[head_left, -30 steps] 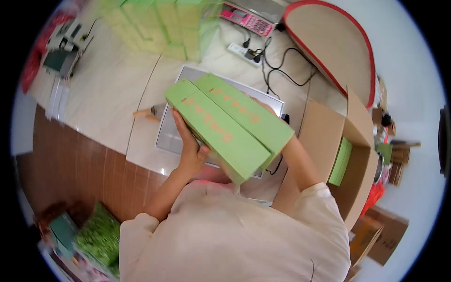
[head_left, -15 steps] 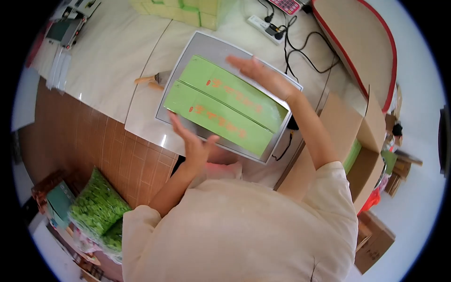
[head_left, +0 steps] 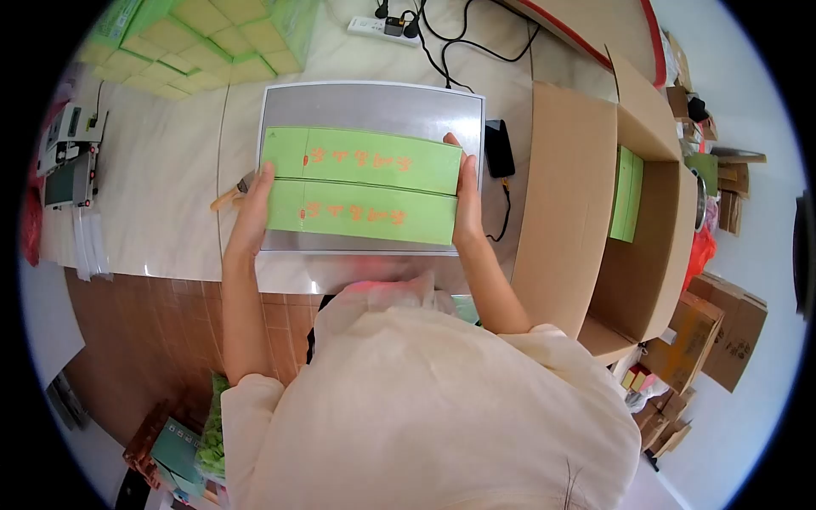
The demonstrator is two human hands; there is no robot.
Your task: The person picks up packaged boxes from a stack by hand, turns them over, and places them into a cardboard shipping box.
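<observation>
Left hand (head_left: pixel 252 208) pressed flat against the left ends of two green boxes (head_left: pixel 361 185) lying side by side on the grey scale platform (head_left: pixel 371 104). Right hand (head_left: pixel 466 197) flat against their right ends, grip clamping the pair between both palms. Open cardboard carton (head_left: pixel 571 187) just right of the platform.

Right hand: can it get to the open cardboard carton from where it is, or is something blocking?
Probably yes. The right hand grips the right end of the two green boxes on the scale platform; the cardboard carton stands just right of it, top open, only its near wall between.
</observation>
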